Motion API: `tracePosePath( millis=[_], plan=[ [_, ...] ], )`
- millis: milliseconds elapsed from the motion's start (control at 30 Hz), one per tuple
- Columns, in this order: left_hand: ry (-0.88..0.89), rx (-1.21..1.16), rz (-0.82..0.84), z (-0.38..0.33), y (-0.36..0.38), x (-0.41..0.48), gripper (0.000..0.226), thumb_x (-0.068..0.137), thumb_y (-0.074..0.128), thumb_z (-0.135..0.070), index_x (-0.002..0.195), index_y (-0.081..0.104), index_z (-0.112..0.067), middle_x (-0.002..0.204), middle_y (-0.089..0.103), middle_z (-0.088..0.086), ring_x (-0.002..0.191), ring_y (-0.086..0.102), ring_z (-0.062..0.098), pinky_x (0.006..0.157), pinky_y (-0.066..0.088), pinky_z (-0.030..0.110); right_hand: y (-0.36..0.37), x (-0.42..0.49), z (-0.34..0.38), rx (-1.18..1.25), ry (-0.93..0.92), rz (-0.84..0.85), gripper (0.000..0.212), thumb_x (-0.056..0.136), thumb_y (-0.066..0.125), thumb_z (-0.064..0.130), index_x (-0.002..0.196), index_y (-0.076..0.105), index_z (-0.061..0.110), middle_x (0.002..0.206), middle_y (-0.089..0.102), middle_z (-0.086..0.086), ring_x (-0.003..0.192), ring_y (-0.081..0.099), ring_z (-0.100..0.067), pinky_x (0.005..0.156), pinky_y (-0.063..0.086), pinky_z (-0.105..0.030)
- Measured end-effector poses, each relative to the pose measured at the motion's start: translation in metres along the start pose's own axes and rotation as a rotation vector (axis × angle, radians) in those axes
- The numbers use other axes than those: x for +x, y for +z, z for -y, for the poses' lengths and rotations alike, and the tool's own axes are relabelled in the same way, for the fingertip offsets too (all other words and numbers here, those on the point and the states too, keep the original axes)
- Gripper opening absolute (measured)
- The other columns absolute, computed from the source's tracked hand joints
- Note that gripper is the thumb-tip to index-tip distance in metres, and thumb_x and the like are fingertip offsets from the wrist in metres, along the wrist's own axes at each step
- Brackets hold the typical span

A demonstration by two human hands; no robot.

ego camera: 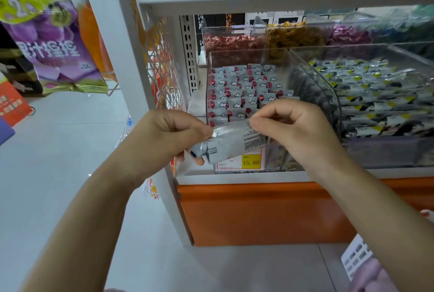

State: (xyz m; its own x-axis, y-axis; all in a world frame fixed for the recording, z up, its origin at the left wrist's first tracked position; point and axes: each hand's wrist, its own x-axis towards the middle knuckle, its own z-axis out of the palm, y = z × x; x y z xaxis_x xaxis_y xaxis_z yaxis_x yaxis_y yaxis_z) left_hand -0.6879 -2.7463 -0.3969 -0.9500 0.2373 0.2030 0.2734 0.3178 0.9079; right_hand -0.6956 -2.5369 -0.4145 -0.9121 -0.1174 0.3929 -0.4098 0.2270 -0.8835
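step in hand looks like handling a single silver snack packet (231, 142) in front of the clear bin (246, 56) of matching small packets, most likely straightening it before slotting it into the rows, though taking it out to inspect can't be ruled out. packet sits in the air just in front of the bin's front wall, above the yellow price tag (251, 162), tilted with its left end lower. left hand (164, 136) has fingers curled round the packet's left end, thumb tip on the upper edge, one fingertip showing under the bottom. right hand (288, 124) pinches the top right edge between thumb and forefinger, other fingers curled in loosely, holding nothing else. both hands grasping the same packet, neither released. next move probably calls for lifting it over the bin's front lip and lowering it upright into a gap in the front row, keeping the pinch until it seats. neighbouring bin (366, 94) to the right holds yellow and black packets, untouched. printed side faces the camera, text too small to read.
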Motion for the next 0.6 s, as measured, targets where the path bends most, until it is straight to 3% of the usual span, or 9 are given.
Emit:
tracePosePath(
  millis=[67, 167, 267, 400, 500, 600],
  plan=[
    [0.018, 0.032, -0.001, 0.001, 0.000, 0.000, 0.018, 0.070, 0.061, -0.036, 0.071, 0.074, -0.023, 0.067, 0.070, -0.013, 0.052, 0.061, 0.001, 0.046, 0.047, 0.015, -0.004, 0.002, 0.001, 0.011, 0.030, 0.050, 0.017, 0.079, 0.070, 0.010, 0.068, 0.072, 0.022, 0.070, 0.069, 0.013, 0.064, 0.064, 0.002, 0.053, 0.047, -0.011],
    [0.051, 0.103, -0.007, 0.005, 0.000, 0.002, 0.017, 0.084, 0.060, -0.021, 0.073, 0.073, -0.022, 0.070, 0.070, -0.008, 0.055, 0.061, 0.001, 0.048, 0.049, 0.016, -0.012, 0.005, 0.003, 0.023, 0.073, 0.170, 0.015, 0.080, 0.068, 0.007, 0.070, 0.071, 0.018, 0.069, 0.070, 0.012, 0.063, 0.065, 0.000, 0.053, 0.049, -0.012],
    [0.090, 0.135, -0.014, 0.006, 0.001, 0.004, 0.020, 0.086, 0.059, -0.015, 0.073, 0.071, -0.025, 0.073, 0.070, -0.005, 0.057, 0.060, 0.004, 0.050, 0.049, 0.014, -0.020, 0.009, 0.006, 0.013, 0.094, 0.250, 0.004, 0.072, 0.067, 0.020, 0.072, 0.071, 0.021, 0.072, 0.070, 0.004, 0.067, 0.065, -0.004, 0.058, 0.051, -0.013],
    [0.117, 0.117, -0.022, 0.008, 0.001, 0.005, 0.024, 0.086, 0.058, -0.015, 0.071, 0.072, -0.027, 0.072, 0.069, -0.006, 0.059, 0.060, 0.007, 0.051, 0.050, 0.016, -0.024, 0.013, 0.002, 0.093, 0.135, 0.264, 0.013, 0.067, 0.064, 0.028, 0.072, 0.071, 0.019, 0.072, 0.067, 0.001, 0.067, 0.061, -0.005, 0.064, 0.053, -0.015],
    [0.099, 0.069, -0.010, 0.009, 0.002, 0.004, 0.017, 0.087, 0.057, -0.027, 0.079, 0.072, -0.026, 0.075, 0.069, 0.000, 0.061, 0.061, 0.008, 0.054, 0.053, 0.019, -0.022, 0.014, -0.004, 0.179, 0.198, 0.224, 0.013, 0.064, 0.067, 0.027, 0.069, 0.072, 0.017, 0.068, 0.067, 0.000, 0.066, 0.063, -0.010, 0.060, 0.055, -0.019],
    [0.068, 0.035, 0.051, 0.008, 0.003, 0.002, 0.028, 0.068, 0.070, -0.049, 0.086, 0.073, -0.029, 0.082, 0.071, -0.002, 0.069, 0.065, 0.009, 0.059, 0.054, 0.019, -0.018, 0.014, -0.008, 0.264, 0.233, 0.125, 0.012, 0.064, 0.067, 0.024, 0.067, 0.073, 0.015, 0.067, 0.071, -0.001, 0.064, 0.068, -0.013, 0.051, 0.055, -0.022]
  ],
)
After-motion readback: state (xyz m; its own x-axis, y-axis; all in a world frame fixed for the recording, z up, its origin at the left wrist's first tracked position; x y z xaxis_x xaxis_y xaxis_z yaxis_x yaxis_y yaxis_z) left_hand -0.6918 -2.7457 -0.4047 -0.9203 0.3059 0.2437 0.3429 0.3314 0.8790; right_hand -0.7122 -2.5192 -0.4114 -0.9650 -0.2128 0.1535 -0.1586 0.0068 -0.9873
